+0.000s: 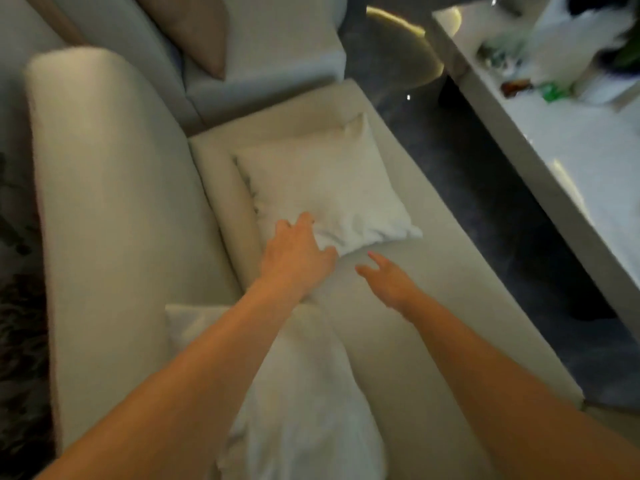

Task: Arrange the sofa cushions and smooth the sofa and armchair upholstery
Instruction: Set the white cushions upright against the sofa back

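Note:
A white square cushion (325, 181) lies flat on the cream sofa seat (433, 271). My left hand (294, 251) grips the cushion's near left corner, and the fabric bunches under the fingers. My right hand (384, 275) hovers just below the cushion's near edge with fingers spread, touching nothing that I can see. A second white cushion (294, 393) lies nearer to me on the seat, partly under my left forearm. The sofa's rounded backrest (110, 202) runs along the left.
A brown cushion (194, 26) leans on the adjoining pale sofa section (277, 64) at the top. A white low table (554, 140) with blurred items stands to the right across a dark floor (485, 202). Dark patterned material (20, 341) lies at the far left.

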The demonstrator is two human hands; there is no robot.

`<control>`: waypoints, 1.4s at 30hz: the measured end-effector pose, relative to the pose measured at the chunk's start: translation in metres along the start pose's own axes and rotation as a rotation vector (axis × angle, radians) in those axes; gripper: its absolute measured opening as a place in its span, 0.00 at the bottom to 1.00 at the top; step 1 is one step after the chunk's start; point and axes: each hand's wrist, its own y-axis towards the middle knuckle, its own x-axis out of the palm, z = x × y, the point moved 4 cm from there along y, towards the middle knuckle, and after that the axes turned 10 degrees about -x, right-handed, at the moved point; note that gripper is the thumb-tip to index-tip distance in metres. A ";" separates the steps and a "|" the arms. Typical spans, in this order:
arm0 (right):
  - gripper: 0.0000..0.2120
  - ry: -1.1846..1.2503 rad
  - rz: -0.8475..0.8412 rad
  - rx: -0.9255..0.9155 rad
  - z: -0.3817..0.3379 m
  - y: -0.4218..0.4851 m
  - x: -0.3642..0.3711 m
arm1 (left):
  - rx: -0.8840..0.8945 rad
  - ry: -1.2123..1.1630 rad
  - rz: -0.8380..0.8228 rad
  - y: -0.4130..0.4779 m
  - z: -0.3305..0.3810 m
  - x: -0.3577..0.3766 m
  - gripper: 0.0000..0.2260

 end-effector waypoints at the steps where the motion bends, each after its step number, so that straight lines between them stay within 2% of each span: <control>1: 0.29 -0.012 0.043 -0.053 -0.018 0.024 -0.015 | -0.064 -0.017 -0.014 0.033 -0.006 0.008 0.28; 4: 0.30 -0.097 0.168 -0.153 -0.046 0.099 -0.047 | -0.263 -0.060 0.012 0.124 -0.042 0.032 0.34; 7: 0.34 -0.355 0.204 -0.074 -0.030 0.159 -0.042 | -0.363 -0.139 0.103 0.187 -0.075 0.057 0.43; 9: 0.35 -0.327 0.220 -0.021 -0.004 0.182 -0.021 | -0.340 -0.274 0.140 0.212 -0.089 0.077 0.47; 11: 0.34 -0.269 0.337 -0.032 0.023 0.191 0.003 | -0.269 -0.418 0.163 0.223 -0.100 0.100 0.48; 13: 0.32 -0.310 0.477 -0.097 0.040 0.192 0.016 | -0.177 -0.459 0.234 0.225 -0.104 0.117 0.46; 15: 0.31 -0.340 0.536 -0.143 0.046 0.192 0.017 | -0.124 -0.447 0.293 0.223 -0.103 0.123 0.43; 19: 0.32 -0.332 0.452 -0.039 0.038 0.184 0.005 | -0.113 -0.377 0.303 0.213 -0.086 0.100 0.39; 23: 0.35 -0.159 0.305 0.082 0.007 0.174 -0.015 | 0.043 -0.253 0.397 0.182 -0.044 0.035 0.35; 25: 0.33 -0.046 0.276 0.060 -0.018 0.170 -0.016 | 0.094 -0.160 0.428 0.170 -0.021 -0.012 0.31; 29: 0.32 0.218 0.214 0.014 -0.087 0.165 0.019 | 0.076 0.099 0.519 0.147 -0.004 -0.105 0.23; 31: 0.32 0.307 0.180 0.041 -0.124 0.162 0.051 | 0.067 0.217 0.520 0.139 -0.019 -0.134 0.24; 35: 0.31 0.415 0.053 -0.028 -0.189 0.156 0.124 | 0.001 0.270 0.356 0.134 -0.090 -0.146 0.25; 39: 0.29 0.356 0.035 -0.065 -0.211 0.130 0.156 | 0.090 0.184 0.267 0.131 -0.149 -0.134 0.28; 42: 0.28 0.357 -0.067 -0.057 -0.213 0.091 0.149 | 0.125 0.117 0.269 0.128 -0.163 -0.131 0.28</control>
